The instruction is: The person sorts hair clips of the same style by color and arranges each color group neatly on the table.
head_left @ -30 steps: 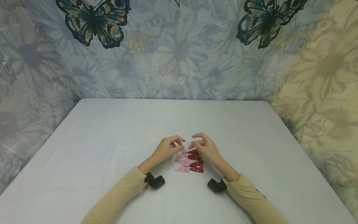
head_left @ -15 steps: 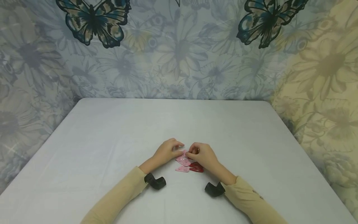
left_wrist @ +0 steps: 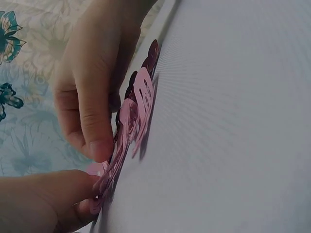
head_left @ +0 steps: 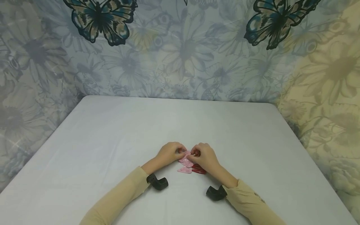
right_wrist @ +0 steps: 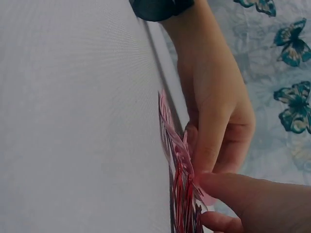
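Snap hair clips lie in two columns at the middle of the white table, pink hair clips (head_left: 184, 169) on the left and red hair clips (head_left: 199, 169) on the right. My left hand (head_left: 168, 153) pinches a pink hair clip (left_wrist: 96, 203) at the far end between thumb and finger. Opposite it, my right hand (head_left: 206, 157) is curled over the red column, thumb and fingertips together on a red clip that they largely hide. Both thumbs nearly meet above the row. In the right wrist view, several red clips (right_wrist: 181, 199) stand edge-on beside the right fingertips.
The white table (head_left: 135, 125) stretches around both arms, its far edge against a flowered cloth backdrop (head_left: 180, 62) with butterfly figures. A black curved piece (head_left: 158, 182) sits at the left cuff, and another black piece (head_left: 216, 193) at the right cuff.
Both hands came down from above the clips. The right hand lowered onto the red column first; the left fingers then closed on the far pink clip. The head view shifted slightly.
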`<state>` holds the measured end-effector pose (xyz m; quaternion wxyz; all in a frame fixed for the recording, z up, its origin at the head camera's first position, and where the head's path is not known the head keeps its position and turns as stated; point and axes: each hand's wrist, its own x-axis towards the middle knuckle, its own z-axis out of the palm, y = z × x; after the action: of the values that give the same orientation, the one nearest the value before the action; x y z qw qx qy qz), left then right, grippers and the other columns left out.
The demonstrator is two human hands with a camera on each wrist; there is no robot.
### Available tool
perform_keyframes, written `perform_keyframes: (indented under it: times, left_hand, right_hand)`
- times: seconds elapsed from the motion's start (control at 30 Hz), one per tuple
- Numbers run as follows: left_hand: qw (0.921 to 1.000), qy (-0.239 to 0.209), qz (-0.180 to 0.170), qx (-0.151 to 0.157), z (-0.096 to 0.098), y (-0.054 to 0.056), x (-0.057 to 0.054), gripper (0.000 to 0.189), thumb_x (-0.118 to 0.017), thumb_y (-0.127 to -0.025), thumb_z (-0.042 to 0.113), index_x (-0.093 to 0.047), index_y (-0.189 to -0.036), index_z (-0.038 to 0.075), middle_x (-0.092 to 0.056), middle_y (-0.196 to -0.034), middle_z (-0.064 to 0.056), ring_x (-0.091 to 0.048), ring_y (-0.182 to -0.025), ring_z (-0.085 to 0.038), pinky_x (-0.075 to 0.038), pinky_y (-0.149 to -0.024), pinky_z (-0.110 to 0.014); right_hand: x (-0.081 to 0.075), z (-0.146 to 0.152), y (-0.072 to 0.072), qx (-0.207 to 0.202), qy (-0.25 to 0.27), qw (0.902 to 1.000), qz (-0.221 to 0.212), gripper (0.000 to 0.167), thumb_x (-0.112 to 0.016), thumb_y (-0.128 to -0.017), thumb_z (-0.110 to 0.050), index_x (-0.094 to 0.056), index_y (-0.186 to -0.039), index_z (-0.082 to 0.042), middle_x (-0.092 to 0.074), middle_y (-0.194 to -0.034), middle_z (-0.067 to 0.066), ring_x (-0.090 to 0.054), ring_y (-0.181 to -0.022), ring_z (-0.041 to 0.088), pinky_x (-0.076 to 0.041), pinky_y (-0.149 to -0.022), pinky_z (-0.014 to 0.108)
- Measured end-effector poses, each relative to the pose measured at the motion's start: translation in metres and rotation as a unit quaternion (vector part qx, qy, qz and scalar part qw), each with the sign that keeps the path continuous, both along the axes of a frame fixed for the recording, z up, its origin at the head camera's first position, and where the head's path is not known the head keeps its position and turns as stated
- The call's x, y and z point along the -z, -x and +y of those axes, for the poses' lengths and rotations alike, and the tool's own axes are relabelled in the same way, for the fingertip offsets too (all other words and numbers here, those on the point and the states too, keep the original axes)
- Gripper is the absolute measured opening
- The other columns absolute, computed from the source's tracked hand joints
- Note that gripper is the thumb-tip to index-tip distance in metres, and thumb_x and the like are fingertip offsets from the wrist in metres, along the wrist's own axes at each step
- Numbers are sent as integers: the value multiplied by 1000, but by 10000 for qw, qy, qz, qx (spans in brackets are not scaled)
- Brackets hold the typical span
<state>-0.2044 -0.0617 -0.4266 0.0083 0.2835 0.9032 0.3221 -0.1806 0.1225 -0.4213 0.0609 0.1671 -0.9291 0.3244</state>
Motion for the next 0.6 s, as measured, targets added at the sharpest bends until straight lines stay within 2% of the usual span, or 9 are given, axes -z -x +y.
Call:
perform_keyframes:
  times: [0.23, 0.43, 0.6]
  left_hand:
    - [9996, -265, 5, -13, -1, -1, 0, 7, -70, -85, 10, -74, -89, 8, -68, -75, -1, -47, -67, -3, -39, -65, -16]
    - [9993, -363, -16, -108, -1, -1, 0, 6, -70, -87, 14, -74, -87, 8, -66, -71, -1, -41, -62, -2, -35, -60, -15]
    - [9985, -405, -3, -362, -1, -3, 0, 8, -72, -86, 15, -73, -83, 8, -67, -71, -3, -46, -63, -4, -38, -61, -16]
  right_hand:
    - [4, -5, -1, -17, 67, 9993, 368, 20, -82, -76, -23, -72, -78, -6, -55, -65, 0, -40, -66, 11, -32, -64, 22]
    - [5, -9, -2, 118, -58, 9993, 347, 21, -84, -73, -23, -71, -76, -8, -52, -66, 0, -35, -68, 12, -28, -64, 22]
    - [4, -10, -2, 216, -13, 9995, 216, 20, -85, -72, -19, -71, -77, -6, -53, -67, 1, -36, -69, 12, -28, -65, 22]
